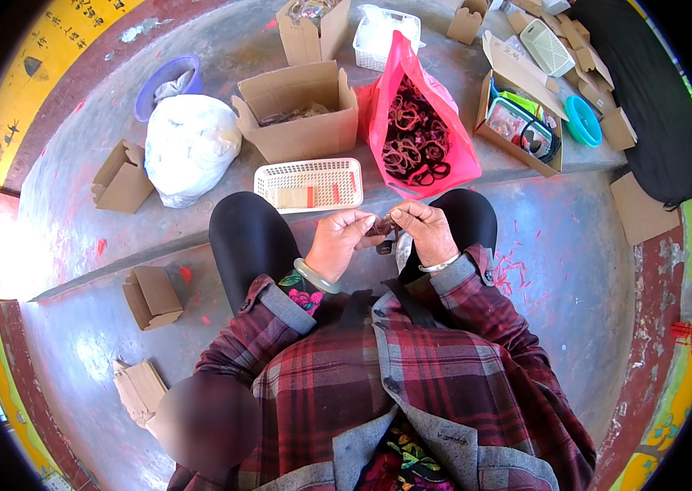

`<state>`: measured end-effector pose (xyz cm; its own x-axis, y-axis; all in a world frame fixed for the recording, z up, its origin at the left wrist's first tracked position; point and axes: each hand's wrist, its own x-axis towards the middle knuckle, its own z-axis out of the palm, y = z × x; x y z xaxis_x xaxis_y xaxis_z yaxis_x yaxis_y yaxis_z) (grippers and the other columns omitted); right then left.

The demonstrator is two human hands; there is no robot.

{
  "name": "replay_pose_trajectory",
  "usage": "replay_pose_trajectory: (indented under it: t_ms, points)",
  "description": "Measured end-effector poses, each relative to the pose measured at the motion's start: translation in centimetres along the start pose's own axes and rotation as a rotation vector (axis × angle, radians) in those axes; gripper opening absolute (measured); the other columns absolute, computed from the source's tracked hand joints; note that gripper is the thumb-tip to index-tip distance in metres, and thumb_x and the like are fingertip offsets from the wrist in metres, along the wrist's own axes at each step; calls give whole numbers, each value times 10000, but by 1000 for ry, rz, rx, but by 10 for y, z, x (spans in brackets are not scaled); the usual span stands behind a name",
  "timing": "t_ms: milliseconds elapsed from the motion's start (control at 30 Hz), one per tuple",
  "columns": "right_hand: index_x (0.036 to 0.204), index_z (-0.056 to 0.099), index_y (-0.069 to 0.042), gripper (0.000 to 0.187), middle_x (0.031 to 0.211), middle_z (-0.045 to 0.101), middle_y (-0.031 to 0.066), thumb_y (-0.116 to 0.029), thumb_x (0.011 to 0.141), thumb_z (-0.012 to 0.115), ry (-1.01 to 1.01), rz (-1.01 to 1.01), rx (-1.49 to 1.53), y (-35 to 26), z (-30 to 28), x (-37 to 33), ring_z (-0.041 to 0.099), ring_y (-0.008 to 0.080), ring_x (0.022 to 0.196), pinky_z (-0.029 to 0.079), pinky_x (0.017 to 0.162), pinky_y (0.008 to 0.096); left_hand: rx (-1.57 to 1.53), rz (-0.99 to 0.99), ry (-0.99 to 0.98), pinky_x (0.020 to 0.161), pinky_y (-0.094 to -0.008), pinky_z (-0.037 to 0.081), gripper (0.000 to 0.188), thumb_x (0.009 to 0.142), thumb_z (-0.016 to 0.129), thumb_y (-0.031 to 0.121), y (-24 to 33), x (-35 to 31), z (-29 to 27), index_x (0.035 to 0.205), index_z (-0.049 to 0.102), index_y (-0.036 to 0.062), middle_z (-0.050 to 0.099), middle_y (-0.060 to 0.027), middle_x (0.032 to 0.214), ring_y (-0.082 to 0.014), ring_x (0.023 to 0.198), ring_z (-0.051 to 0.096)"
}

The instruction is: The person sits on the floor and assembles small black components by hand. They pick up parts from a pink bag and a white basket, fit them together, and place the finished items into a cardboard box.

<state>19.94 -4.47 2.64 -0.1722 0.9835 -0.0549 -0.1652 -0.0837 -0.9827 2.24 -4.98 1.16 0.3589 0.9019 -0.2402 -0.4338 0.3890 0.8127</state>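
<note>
Both my hands meet above my lap, between my knees. My left hand (336, 244), with a pale bangle at its wrist, pinches one side of a small dark brown band-like piece (382, 229). The other side is pinched by my right hand (429, 236), which wears a silver bracelet. Its exact kind is too small to make out. Just beyond my hands stands an open pink plastic bag (464, 160), filled with many brown and dark loops (413, 135). To its left, a cream plastic basket (328, 173) holds beige and red flat pieces (293, 197).
Behind the basket is an open cardboard box (301, 146). A full white plastic bag (190, 147) and a purple basin (146, 96) stand left. At right are a box of odds and ends (520, 160) and a teal basin (581, 121). A step edge (129, 268) crosses the floor.
</note>
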Motion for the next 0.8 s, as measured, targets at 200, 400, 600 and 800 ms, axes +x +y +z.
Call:
replay_pose_trajectory:
  t_ms: [200, 400, 600, 800]
  points:
    - [805, 642, 20, 71, 735, 616, 16, -50, 810, 634, 83, -11, -111, 10, -3, 1, 526, 68, 689, 426, 625, 225, 3, -12, 11, 789, -306, 525, 192, 901, 525, 104, 2, 0, 3, 1012, 585, -40, 628, -112, 953, -186, 899, 619]
    - [801, 623, 10, 34, 720, 566, 53, -18, 781, 628, -7, -218, -423, 12, -1, 0, 530, 115, 652, 428, 588, 241, 267, -63, -25, 638, -265, 542, 200, 879, 574, 141, 11, 0, 4, 980, 605, -29, 635, -94, 893, -143, 766, 624]
    - [801, 603, 20, 49, 708, 558, 22, -27, 806, 615, -25, -150, -297, 11, -1, -1, 496, 79, 652, 417, 580, 236, 351, -28, -60, 586, -248, 534, 215, 888, 558, 152, 12, 0, 2, 989, 606, -31, 647, -89, 880, -131, 721, 623]
    - [796, 612, 12, 76, 712, 564, -7, -56, 829, 612, -18, -27, -122, 19, -5, 0, 474, 51, 665, 398, 597, 208, 357, -23, -63, 540, -226, 513, 224, 895, 543, 153, 14, 0, 3, 1023, 595, -23, 655, -80, 854, -135, 725, 629]
